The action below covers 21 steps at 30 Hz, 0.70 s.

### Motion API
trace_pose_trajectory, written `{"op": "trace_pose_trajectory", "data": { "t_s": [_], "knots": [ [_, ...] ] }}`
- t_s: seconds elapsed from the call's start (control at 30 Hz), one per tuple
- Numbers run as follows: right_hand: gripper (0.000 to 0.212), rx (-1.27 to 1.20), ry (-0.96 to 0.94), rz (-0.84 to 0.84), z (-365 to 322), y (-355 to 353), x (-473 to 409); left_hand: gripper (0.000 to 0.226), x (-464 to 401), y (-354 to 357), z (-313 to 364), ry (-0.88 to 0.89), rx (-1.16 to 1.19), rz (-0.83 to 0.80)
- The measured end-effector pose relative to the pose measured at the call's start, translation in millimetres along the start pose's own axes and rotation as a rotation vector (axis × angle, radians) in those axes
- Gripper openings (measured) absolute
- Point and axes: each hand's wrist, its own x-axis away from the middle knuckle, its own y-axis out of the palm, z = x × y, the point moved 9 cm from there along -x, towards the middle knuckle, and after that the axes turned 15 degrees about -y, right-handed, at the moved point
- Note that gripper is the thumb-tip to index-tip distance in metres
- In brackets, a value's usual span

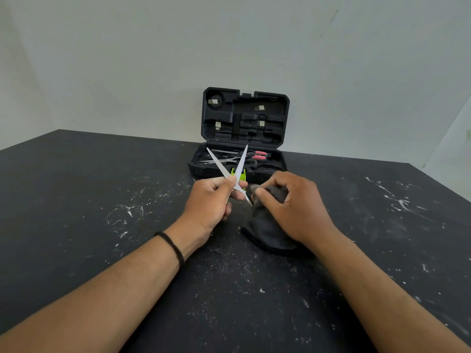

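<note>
My left hand (pixel 212 202) pinches two thin pointed metal files (pixel 240 165) where they cross, so they form an X above the table. Their long tips point up and away toward the case; one short tip points down toward the cloth. My right hand (pixel 293 206) grips a bunched dark grey cloth (pixel 265 230), whose lower part rests on the table. The cloth's upper fold sits right beside the lower file tip.
An open black tool case (pixel 246 115) stands at the table's far edge, lid upright against the wall. Its tray holds red-handled pliers (pixel 260 155), more metal tools and a green-yellow item (pixel 242 174). The black table (pixel 102 200) is speckled with white scratches and dust.
</note>
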Motion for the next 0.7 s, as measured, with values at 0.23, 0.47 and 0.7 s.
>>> {"op": "trace_pose_trajectory", "data": {
  "t_s": [0.23,0.47,0.7],
  "knots": [
    [0.012,0.098,-0.043,0.173,-9.4,-27.9,10.4,0.035,-6.1,-7.2,-4.3,-0.038,0.043,0.099],
    [0.01,0.216,-0.16,0.005,-25.9,8.1,3.5,0.036,-1.2,-7.6,-1.7,0.004,0.009,0.117],
    [0.023,0.428,-0.136,-0.21,-31.6,21.9,2.5,0.039,2.4,-9.0,0.7,0.044,-0.042,0.195]
  ]
}}
